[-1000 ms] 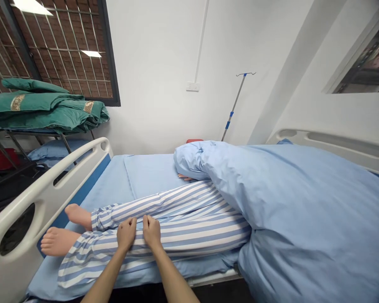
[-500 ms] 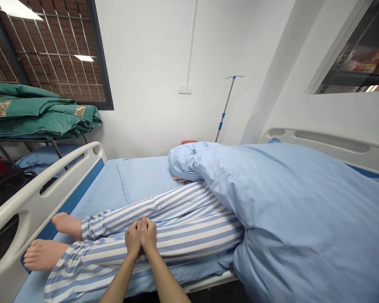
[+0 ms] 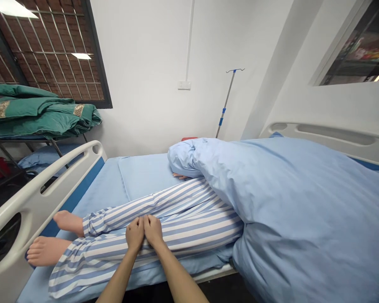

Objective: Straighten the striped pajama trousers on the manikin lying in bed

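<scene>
My left hand (image 3: 134, 234) and my right hand (image 3: 153, 230) are side by side, knuckles touching or nearly so, over the near leg of a lying figure. Both are closed into fists, and no object shows in them. Blue-and-white striped trousers (image 3: 189, 234) cover the figure's legs, which lie stretched out. The bare feet (image 3: 47, 251) point left. A light blue quilt (image 3: 290, 189) covers the upper body and hangs over the near side of the bed. Part of the figure's hand (image 3: 179, 176) peeks out beneath the quilt's far edge.
The bed has a blue sheet (image 3: 145, 174), a white footboard (image 3: 60, 176) at left and a headboard (image 3: 334, 136) at right. An IV pole (image 3: 226, 103) stands behind. Green folded bedding (image 3: 44, 115) is piled on a rack by the barred window (image 3: 57, 46).
My hands have parted slightly at the wrists, the right shifting a little to the right. Both remain closed above the near leg. The view has tilted a little.
</scene>
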`<state>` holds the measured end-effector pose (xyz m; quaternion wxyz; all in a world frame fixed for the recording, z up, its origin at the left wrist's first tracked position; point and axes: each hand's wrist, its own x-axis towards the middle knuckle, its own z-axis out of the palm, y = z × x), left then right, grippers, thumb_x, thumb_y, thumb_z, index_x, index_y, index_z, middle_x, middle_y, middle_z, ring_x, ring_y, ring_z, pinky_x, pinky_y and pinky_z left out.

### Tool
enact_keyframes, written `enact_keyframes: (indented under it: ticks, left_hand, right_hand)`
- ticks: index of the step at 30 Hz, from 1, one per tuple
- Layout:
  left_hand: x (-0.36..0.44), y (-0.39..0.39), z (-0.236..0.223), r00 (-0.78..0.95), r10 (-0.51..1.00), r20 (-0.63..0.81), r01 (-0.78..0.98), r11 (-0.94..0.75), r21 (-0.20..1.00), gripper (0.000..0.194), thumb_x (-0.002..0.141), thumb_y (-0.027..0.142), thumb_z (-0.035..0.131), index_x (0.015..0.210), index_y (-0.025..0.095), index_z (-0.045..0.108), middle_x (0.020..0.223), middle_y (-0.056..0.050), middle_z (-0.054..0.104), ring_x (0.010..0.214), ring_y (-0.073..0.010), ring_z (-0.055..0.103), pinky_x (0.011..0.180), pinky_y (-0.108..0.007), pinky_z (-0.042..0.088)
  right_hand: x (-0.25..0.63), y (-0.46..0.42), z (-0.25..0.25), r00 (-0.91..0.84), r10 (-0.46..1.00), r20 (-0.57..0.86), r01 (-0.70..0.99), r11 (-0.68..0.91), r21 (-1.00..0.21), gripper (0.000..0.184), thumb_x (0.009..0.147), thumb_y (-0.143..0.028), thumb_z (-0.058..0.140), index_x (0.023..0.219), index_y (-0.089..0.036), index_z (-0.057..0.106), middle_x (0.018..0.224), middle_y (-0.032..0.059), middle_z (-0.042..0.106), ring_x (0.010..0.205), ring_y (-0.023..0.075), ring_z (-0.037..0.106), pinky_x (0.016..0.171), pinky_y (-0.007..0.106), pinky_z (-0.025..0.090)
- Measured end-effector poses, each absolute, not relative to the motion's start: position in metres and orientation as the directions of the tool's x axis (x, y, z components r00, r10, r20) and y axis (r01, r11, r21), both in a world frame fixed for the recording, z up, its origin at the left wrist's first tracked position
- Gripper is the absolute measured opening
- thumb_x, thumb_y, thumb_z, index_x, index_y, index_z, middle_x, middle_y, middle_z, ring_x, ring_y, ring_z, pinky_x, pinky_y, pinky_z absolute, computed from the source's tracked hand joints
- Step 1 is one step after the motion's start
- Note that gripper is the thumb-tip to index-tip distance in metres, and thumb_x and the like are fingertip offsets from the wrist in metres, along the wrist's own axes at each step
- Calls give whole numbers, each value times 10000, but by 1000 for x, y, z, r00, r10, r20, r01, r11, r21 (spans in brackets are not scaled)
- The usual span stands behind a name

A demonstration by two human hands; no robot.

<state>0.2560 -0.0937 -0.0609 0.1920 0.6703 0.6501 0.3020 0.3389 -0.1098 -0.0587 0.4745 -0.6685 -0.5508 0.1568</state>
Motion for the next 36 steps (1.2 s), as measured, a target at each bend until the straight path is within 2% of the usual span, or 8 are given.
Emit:
enact_keyframes:
  ticks: [4, 9, 15, 19, 22, 25, 30, 36]
  left_hand:
    - [257, -94, -63, 4, 984, 179, 790, -113, 603, 341, 852, 323, 343, 580, 190, 501, 651, -25, 619, 655, -125, 529, 600, -230, 278]
    - [261, -92, -56, 58, 988, 146, 821, -131, 556, 336, 848, 316, 356, 590, 190, 529, 686, -35, 641, 681, -134, 547, 611, -238, 292]
    - [277, -92, -45, 59, 980, 189, 731, -171, 661, 386, 869, 344, 321, 586, 184, 530, 622, -26, 612, 614, -121, 525, 602, -231, 315]
    - [279, -95, -60, 117, 973, 198, 818, -207, 537, 342, 884, 295, 335, 692, 182, 593, 719, -44, 653, 671, -131, 559, 624, -234, 316]
    - [276, -96, -69, 135, 974, 180, 885, -200, 419, 284, 883, 272, 369, 803, 181, 626, 806, -59, 672, 729, -147, 578, 650, -241, 319]
    - [276, -96, -67, 160, 972, 170, 902, -214, 376, 267, 881, 244, 378, 853, 180, 636, 859, -64, 680, 764, -153, 584, 667, -245, 314]
    - [280, -99, -56, 92, 990, 106, 866, -132, 482, 375, 903, 313, 306, 748, 196, 627, 830, -61, 690, 761, -154, 582, 633, -246, 287]
    - [282, -102, -54, 62, 992, 107, 864, -107, 492, 388, 887, 342, 305, 652, 206, 582, 775, -50, 687, 741, -155, 578, 636, -251, 279]
  right_hand:
    - [341, -117, -70, 406, 862, 304, 587, 9, -810, 426, 913, -318, 303, 603, -189, 566, 595, 28, 626, 556, 126, 503, 543, 255, 240]
    - [342, -116, -69, 408, 868, 282, 517, 35, -856, 425, 907, -334, 313, 585, -192, 551, 597, 33, 627, 567, 136, 515, 551, 254, 263]
    - [345, -114, -67, 429, 873, 233, 331, 88, -940, 432, 910, -358, 286, 652, -185, 585, 670, 56, 657, 608, 148, 548, 564, 238, 328]
    - [344, -114, -70, 458, 859, 231, 291, 101, -951, 417, 899, -362, 309, 584, -188, 521, 582, 22, 596, 551, 133, 495, 530, 231, 319]
    - [343, -112, -71, 472, 850, 234, 311, 88, -946, 405, 895, -352, 312, 570, -192, 492, 561, 11, 571, 539, 127, 474, 526, 229, 311]
    - [346, -110, -68, 452, 863, 227, 387, 40, -921, 408, 894, -334, 303, 565, -193, 500, 571, 24, 585, 549, 133, 478, 527, 235, 295]
    - [372, -116, -51, 324, 892, 316, 599, 65, -798, 400, 893, -332, 330, 564, -198, 513, 570, 21, 585, 549, 129, 471, 539, 249, 249]
    - [405, -129, -57, 362, 873, 326, 575, 66, -816, 441, 910, -361, 306, 523, -193, 432, 498, -16, 478, 507, 107, 395, 525, 243, 225]
